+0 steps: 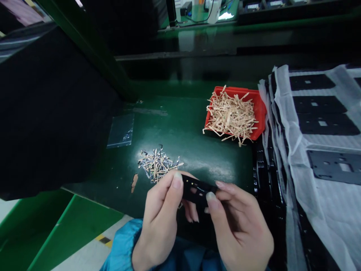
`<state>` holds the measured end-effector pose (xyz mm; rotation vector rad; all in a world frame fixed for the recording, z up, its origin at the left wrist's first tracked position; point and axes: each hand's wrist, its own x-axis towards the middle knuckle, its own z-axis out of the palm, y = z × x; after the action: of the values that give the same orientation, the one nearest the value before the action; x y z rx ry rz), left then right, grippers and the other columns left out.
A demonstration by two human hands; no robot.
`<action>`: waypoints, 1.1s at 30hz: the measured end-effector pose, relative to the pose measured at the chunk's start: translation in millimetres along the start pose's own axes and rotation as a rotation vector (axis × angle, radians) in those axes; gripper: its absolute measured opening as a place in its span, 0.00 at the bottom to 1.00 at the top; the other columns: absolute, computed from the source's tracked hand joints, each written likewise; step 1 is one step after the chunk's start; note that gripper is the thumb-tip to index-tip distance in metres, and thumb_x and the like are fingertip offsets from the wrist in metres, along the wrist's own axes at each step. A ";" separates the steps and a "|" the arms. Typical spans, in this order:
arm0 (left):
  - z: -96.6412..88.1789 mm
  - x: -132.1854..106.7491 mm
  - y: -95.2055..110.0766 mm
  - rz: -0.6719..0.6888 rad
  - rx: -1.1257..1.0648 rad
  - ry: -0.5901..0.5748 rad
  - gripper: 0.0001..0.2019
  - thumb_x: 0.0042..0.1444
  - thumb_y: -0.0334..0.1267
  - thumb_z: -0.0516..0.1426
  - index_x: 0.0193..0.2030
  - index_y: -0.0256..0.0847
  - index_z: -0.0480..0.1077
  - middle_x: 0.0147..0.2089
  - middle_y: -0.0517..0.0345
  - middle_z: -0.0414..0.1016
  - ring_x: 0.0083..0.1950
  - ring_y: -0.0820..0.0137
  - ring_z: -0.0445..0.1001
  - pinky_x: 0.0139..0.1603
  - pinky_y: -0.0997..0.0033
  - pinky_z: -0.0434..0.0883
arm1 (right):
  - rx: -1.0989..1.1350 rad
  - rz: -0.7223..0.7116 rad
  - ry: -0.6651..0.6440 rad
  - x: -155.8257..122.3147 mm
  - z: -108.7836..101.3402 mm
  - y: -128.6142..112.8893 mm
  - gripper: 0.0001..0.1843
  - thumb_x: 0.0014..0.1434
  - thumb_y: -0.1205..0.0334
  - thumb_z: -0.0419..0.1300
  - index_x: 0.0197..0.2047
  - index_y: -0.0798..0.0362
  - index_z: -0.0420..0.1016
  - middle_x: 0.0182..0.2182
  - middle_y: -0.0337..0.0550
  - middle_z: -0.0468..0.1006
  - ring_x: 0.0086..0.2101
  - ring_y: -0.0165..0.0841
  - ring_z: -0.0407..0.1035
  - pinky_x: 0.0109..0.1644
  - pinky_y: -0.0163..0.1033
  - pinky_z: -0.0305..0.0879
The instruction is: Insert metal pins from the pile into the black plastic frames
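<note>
The left hand (160,218) is gripping the left end of a small black perforated plate (199,189), its thumb pressing on the face near the nine o'clock edge while other fingertips are showing below the plate. The right hand (239,226) is pinching the plate's right end, its thumb resting on the face at about four o'clock and its forefinger curling by the upper corner. The plate is sitting tilted between both hands, above the near edge of the green tabletop (186,124).

From the plate, a loose heap of thin strip-like parts (156,163) is lying close by at ten o'clock, with a clear zip bag (121,131) lying farther out that way. A brown scrap (134,183) is resting at nine. At one o'clock a red bin (261,111) is holding tangled tan strips (232,113). Toward two to three o'clock, larger black panels (335,165) are lying on white foam sheeting (332,214).
</note>
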<state>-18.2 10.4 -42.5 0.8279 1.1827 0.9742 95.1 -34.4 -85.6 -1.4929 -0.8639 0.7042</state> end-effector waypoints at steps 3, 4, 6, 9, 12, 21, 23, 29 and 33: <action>-0.7 -2.5 3.9 0.010 -0.008 0.004 0.21 0.74 0.48 0.53 0.32 0.41 0.76 0.23 0.57 0.73 0.25 0.69 0.70 0.27 0.72 0.71 | 0.027 -0.035 -0.099 7.8 -5.6 1.8 0.12 0.65 0.65 0.67 0.51 0.43 0.79 0.29 0.30 0.81 0.25 0.24 0.78 0.35 0.25 0.78; -1.3 -2.9 4.0 0.009 0.007 0.001 0.22 0.73 0.49 0.54 0.30 0.41 0.75 0.23 0.57 0.73 0.25 0.69 0.70 0.27 0.71 0.71 | 0.030 -0.051 -0.127 10.1 -7.2 2.5 0.12 0.65 0.66 0.67 0.51 0.44 0.79 0.28 0.30 0.81 0.24 0.23 0.78 0.32 0.24 0.77; -3.4 -2.9 2.9 0.010 0.053 -0.015 0.23 0.73 0.50 0.54 0.28 0.41 0.73 0.23 0.57 0.73 0.24 0.69 0.71 0.27 0.71 0.71 | 0.030 -0.057 -0.150 13.1 -9.5 3.6 0.12 0.65 0.67 0.66 0.51 0.45 0.78 0.28 0.31 0.81 0.23 0.24 0.77 0.30 0.23 0.76; -6.9 -1.5 -0.3 0.013 0.101 -0.026 0.22 0.73 0.52 0.55 0.30 0.40 0.73 0.22 0.59 0.72 0.23 0.70 0.71 0.25 0.73 0.71 | 0.029 -0.069 -0.149 14.1 -10.3 4.6 0.11 0.65 0.67 0.66 0.50 0.46 0.79 0.27 0.32 0.81 0.23 0.25 0.78 0.31 0.23 0.76; -7.9 0.5 -2.2 0.014 0.096 -0.012 0.21 0.72 0.53 0.57 0.33 0.39 0.74 0.21 0.61 0.70 0.21 0.73 0.70 0.23 0.76 0.71 | 0.036 -0.080 -0.151 13.1 -9.7 6.0 0.12 0.65 0.68 0.66 0.50 0.45 0.78 0.27 0.32 0.82 0.23 0.24 0.78 0.32 0.22 0.76; 0.6 1.8 -0.8 0.069 0.168 0.091 0.16 0.67 0.53 0.62 0.47 0.40 0.77 0.27 0.63 0.74 0.20 0.76 0.74 0.21 0.83 0.73 | 0.042 -0.102 -0.144 11.1 -7.5 10.1 0.14 0.64 0.68 0.66 0.51 0.44 0.77 0.28 0.31 0.82 0.24 0.23 0.78 0.31 0.21 0.75; 2.5 0.2 -2.0 0.097 0.183 0.135 0.14 0.67 0.51 0.63 0.48 0.41 0.76 0.28 0.64 0.74 0.21 0.77 0.75 0.22 0.84 0.73 | 0.032 -0.128 -0.128 10.2 -8.0 10.7 0.14 0.64 0.67 0.67 0.52 0.44 0.78 0.28 0.31 0.82 0.24 0.23 0.78 0.32 0.22 0.76; 1.5 -0.9 -3.3 0.143 0.198 0.063 0.16 0.71 0.52 0.58 0.44 0.41 0.77 0.25 0.62 0.74 0.21 0.75 0.75 0.22 0.81 0.75 | -0.002 -0.168 -0.002 4.4 -1.7 13.4 0.14 0.64 0.67 0.68 0.52 0.45 0.79 0.32 0.33 0.84 0.30 0.24 0.82 0.40 0.23 0.79; 2.1 -5.5 -4.2 0.163 0.259 0.132 0.17 0.73 0.52 0.56 0.47 0.41 0.77 0.16 0.66 0.70 0.15 0.76 0.70 0.18 0.83 0.70 | 0.002 -0.201 0.106 1.3 5.5 14.8 0.16 0.63 0.69 0.68 0.52 0.44 0.82 0.39 0.35 0.86 0.35 0.25 0.81 0.44 0.25 0.79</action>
<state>-15.9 3.7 -44.0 1.0922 1.3914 1.0342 93.0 -30.5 -100.8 -1.4058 -0.9164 0.4740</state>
